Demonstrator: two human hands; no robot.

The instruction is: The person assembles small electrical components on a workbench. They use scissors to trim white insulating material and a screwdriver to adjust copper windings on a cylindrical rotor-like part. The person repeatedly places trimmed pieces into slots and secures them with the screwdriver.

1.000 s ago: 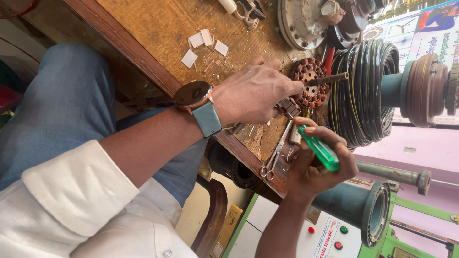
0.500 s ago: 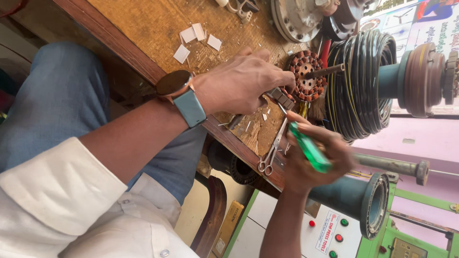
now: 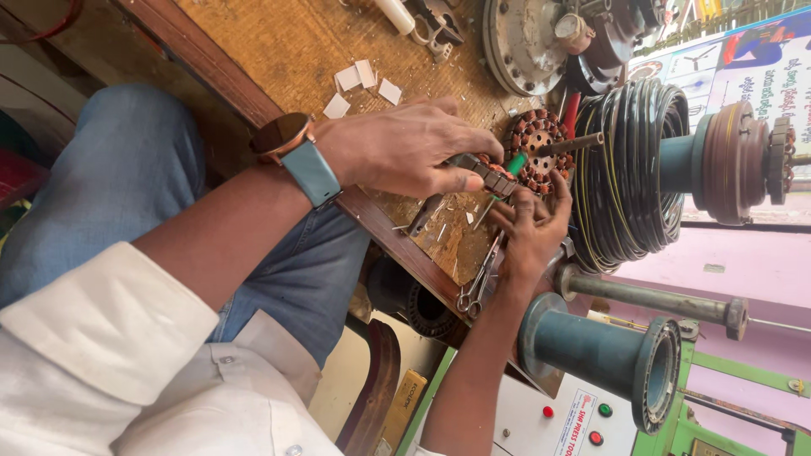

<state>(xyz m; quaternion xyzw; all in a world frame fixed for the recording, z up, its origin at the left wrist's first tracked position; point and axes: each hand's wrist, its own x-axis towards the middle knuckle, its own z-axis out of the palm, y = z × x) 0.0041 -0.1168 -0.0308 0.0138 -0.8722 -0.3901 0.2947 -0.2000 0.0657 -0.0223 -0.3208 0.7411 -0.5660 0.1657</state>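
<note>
Your left hand (image 3: 405, 152), the one with the wristwatch (image 3: 296, 156) on its teal strap, lies over the wooden bench (image 3: 279, 51) with its fingers curled shut on a small dark metal tool (image 3: 481, 173), pinched between thumb and forefinger — what kind of tool it is cannot be told from here. Its tip points at the round stator core (image 3: 536, 152), the copper-wound ring lying flat on the bench just beside a thick coil of black wire (image 3: 634, 169) that sits on the teal spindle (image 3: 726, 160) of a winding machine.

Your right hand (image 3: 532, 228) comes up from below the bench edge, fingers closed around a green-handled screwdriver (image 3: 515, 162); only a short piece of the green handle shows between the two hands, right against the stator's near rim. The fingertips of this hand touch the stator's lower edge.

A pair of scissors (image 3: 477, 283) lies on the bench by your right wrist, near the edge, among small metal scraps. A few white paper slips (image 3: 359, 80) rest further back on the wood, well apart from the hands — and a grey round metal housing (image 3: 524, 38) stands beyond the stator. Below, a second teal spool (image 3: 608, 355) juts out from a white and green control panel with coloured buttons (image 3: 583, 422)
</note>
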